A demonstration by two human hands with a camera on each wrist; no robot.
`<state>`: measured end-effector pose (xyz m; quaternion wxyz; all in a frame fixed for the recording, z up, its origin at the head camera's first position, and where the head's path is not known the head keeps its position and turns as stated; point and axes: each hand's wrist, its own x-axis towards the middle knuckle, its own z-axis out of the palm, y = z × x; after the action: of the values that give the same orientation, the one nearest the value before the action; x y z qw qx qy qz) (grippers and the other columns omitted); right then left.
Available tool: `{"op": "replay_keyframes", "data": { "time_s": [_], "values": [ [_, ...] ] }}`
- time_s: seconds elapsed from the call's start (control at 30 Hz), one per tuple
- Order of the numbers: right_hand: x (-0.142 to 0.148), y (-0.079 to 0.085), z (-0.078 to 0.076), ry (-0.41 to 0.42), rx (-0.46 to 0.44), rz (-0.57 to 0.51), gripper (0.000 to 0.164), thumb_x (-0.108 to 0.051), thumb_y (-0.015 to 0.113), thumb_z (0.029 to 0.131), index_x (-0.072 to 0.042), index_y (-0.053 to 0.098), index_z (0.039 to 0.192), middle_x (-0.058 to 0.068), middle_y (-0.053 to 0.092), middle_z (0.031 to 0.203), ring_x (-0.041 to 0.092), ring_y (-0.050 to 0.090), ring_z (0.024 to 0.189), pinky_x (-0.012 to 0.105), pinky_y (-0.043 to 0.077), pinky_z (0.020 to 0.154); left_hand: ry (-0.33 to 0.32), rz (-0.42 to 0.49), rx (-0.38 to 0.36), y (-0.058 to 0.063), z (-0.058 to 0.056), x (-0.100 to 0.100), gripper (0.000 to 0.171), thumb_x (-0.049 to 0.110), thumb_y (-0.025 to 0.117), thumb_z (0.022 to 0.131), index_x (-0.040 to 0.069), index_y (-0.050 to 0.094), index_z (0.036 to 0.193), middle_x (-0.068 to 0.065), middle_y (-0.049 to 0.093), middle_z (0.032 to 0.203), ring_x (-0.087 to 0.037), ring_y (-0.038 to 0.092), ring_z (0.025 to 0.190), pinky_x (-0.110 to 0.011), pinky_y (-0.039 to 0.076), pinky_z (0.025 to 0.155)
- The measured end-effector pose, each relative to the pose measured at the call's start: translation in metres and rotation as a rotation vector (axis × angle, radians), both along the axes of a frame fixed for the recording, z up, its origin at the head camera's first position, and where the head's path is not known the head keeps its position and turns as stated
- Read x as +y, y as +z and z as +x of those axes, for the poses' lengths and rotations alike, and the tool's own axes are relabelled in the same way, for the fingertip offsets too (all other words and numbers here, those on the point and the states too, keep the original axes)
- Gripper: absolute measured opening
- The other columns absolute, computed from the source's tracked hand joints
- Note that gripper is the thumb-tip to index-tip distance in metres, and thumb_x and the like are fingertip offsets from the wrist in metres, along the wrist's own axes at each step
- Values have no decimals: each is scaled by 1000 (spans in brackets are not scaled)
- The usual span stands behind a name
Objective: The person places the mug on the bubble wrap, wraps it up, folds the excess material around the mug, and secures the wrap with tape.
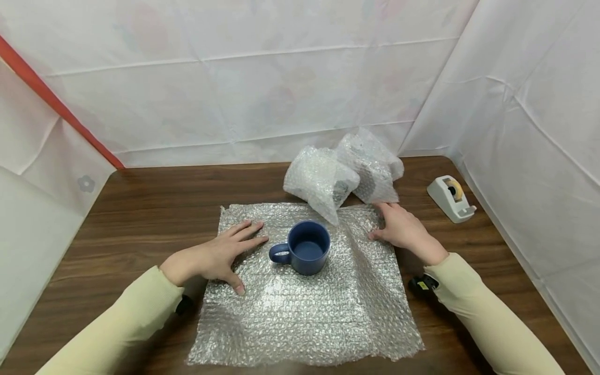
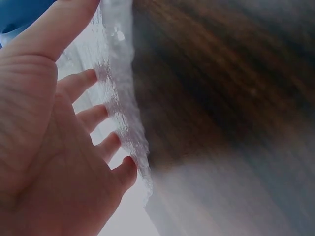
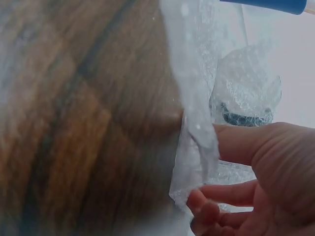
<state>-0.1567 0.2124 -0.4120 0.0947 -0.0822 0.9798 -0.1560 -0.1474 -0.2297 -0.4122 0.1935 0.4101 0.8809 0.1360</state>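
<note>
A blue mug stands upright on a bubble wrap sheet, its handle pointing left. My left hand rests on the sheet's left side with fingers spread, close to the mug handle but apart from it. In the left wrist view, the fingertips touch the wrap near its edge. At the sheet's far right corner, my right hand holds the edge between thumb and curled fingers. The right wrist view shows the wrap's edge folded up beside the thumb; part of the grip is hidden.
Two bubble-wrapped bundles lie behind the sheet, the nearer one overlapping its far edge. A white tape dispenser stands at the right of the wooden table. White cloth walls surround the table's back and sides.
</note>
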Motion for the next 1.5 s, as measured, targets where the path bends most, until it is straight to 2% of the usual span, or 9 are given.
{"op": "replay_keyframes", "data": {
  "time_s": [0.13, 0.2, 0.3, 0.4, 0.5, 0.6, 0.97, 1.27, 1.5],
  "values": [
    [2, 0, 1, 44, 30, 7, 55, -36, 85, 80, -1, 66, 118, 15, 67, 111, 36, 53, 103, 49, 43, 86, -4, -2, -10, 1, 1, 0, 123, 55, 87, 59, 13, 28, 158, -13, 4, 166, -42, -1, 149, -67, 14, 112],
    [3, 0, 2, 83, 55, -2, 42, -33, 85, 79, -5, 68, 105, 11, 68, 101, 34, 51, 97, 48, 39, 87, -3, -6, -17, 1, 1, 0, 123, 55, 87, 59, 14, 27, 158, -12, 4, 166, -41, -1, 149, -67, 14, 113],
    [1, 0, 6, 165, 88, -31, 28, -20, 85, 79, -12, 59, 85, 2, 58, 78, 26, 47, 80, 42, 36, 77, -3, -8, -26, 1, 2, 1, 123, 54, 87, 59, 14, 27, 159, -11, 3, 167, -40, -2, 150, -66, 14, 113],
    [-2, 2, 11, 297, 115, -67, 35, 1, 76, 77, -16, 46, 77, -3, 41, 69, 18, 40, 68, 36, 33, 67, -5, -13, -30, 2, 1, 3, 123, 54, 87, 59, 15, 26, 159, -11, 3, 167, -40, -2, 150, -66, 13, 113],
    [-6, 5, 16, 421, 147, -95, 39, 13, 67, 71, -18, 44, 75, -6, 38, 71, 12, 40, 66, 31, 35, 61, -9, -17, -31, 1, 1, 3, 123, 55, 86, 59, 15, 26, 159, -11, 3, 167, -40, -2, 150, -67, 13, 113],
    [-7, 9, 18, 498, 158, -126, 41, 16, 65, 69, -19, 44, 74, -9, 40, 71, 9, 42, 67, 28, 36, 61, -15, -22, -26, 0, 0, 3, 123, 56, 85, 59, 16, 25, 159, -9, 3, 167, -39, -2, 150, -66, 13, 113],
    [-23, 30, 28, 749, 16, -276, 43, 20, 54, 58, -17, 39, 75, -12, 34, 73, 6, 40, 70, 26, 34, 63, -47, -6, -33, 0, -1, 6, 124, 56, 86, 58, 15, 26, 159, -8, 4, 167, -38, -2, 150, -66, 14, 113],
    [-27, 59, 40, 818, -23, -385, 46, 22, 59, 63, -17, 41, 80, -8, 37, 76, 6, 40, 71, 25, 36, 61, -59, 9, -7, -1, 3, 1, 121, 58, 84, 60, 14, 28, 158, -9, 7, 166, -39, 1, 150, -66, 13, 113],
    [-29, 71, 45, 791, 16, -494, 45, 18, 60, 68, -20, 49, 91, -9, 46, 84, 5, 39, 63, 20, 36, 52, -48, -3, 12, 1, 14, -3, 121, 61, 82, 61, 15, 27, 159, -10, 6, 166, -40, 2, 150, -66, 15, 113]
  ]
}}
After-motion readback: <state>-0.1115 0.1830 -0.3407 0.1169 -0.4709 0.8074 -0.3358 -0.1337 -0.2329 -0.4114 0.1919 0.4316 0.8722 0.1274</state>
